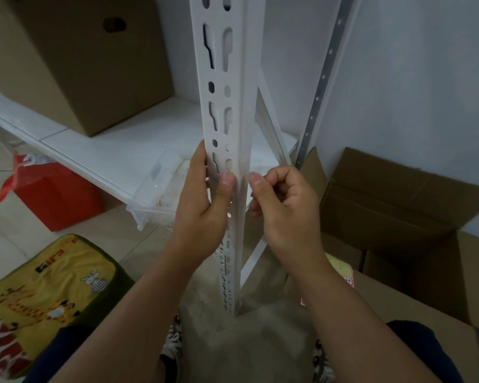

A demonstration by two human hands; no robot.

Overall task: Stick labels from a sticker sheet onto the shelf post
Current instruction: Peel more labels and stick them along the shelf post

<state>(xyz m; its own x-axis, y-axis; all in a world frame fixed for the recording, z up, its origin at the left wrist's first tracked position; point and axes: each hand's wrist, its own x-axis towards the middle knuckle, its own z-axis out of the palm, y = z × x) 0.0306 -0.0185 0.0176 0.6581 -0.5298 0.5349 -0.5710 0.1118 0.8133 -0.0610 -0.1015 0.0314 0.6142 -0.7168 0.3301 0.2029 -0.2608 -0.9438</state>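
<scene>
Near: left hand (205,200) wraps the white shelf post (224,111), thumb flat on its front face; right hand (282,203), fingers curled, thumb at the post's corner edge, whether pinching a label cannot be told; the two hands lie close, the post between them. Likely fault: a label pressed unevenly over the slots could wrinkle or lift. Right: a sticker sheet (343,269) on a cardboard box (415,208). Far: a large box (80,64) on the shelf (127,145).

cushion (47,286) | black tag "Gira…", partly legible | rest unreadable
</scene>
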